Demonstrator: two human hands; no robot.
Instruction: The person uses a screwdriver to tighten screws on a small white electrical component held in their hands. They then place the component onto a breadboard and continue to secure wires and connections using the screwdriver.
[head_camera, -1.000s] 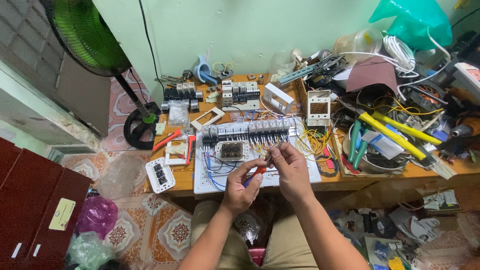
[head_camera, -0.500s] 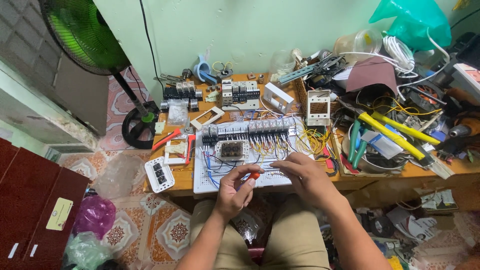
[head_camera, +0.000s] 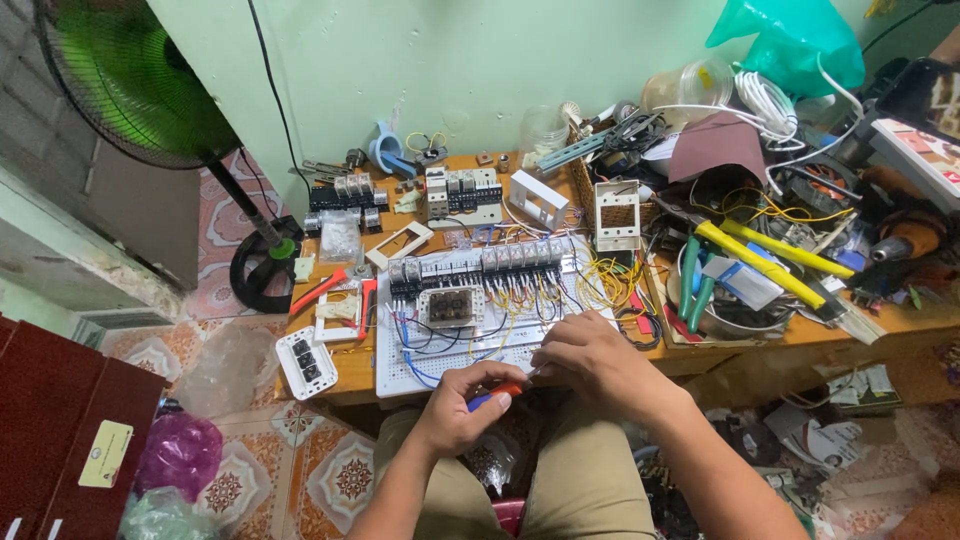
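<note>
Holding a small screwdriver (head_camera: 497, 394) with a red and blue handle, your left hand (head_camera: 455, 410) is closed tight around it. You hold it low, at the near edge of the white board (head_camera: 400, 370), so its tip can reach the spot by your other hand. Your right hand (head_camera: 590, 362) rests on that same edge with the fingers curled down. It looks like it is pinching something small there, but I cannot tell what, because the fingers hide it.

The white board lies flat on the wooden bench (head_camera: 345, 375), right in front of you, so both hands can get to it. A row of grey switches (head_camera: 480, 265) sits along its far side. Yellow and blue wires (head_camera: 500, 320) run from them toward you. A little grey box (head_camera: 450, 306) sits in the middle of the board.

To the left, red-handled pliers (head_camera: 330, 290) lie on the bench, near enough to grab. A white socket plate (head_camera: 303, 362) lies at the bench corner. To the right is a messy pile with long yellow-handled tools (head_camera: 760, 262). A green fan (head_camera: 130, 80) stands on the floor to the left.
</note>
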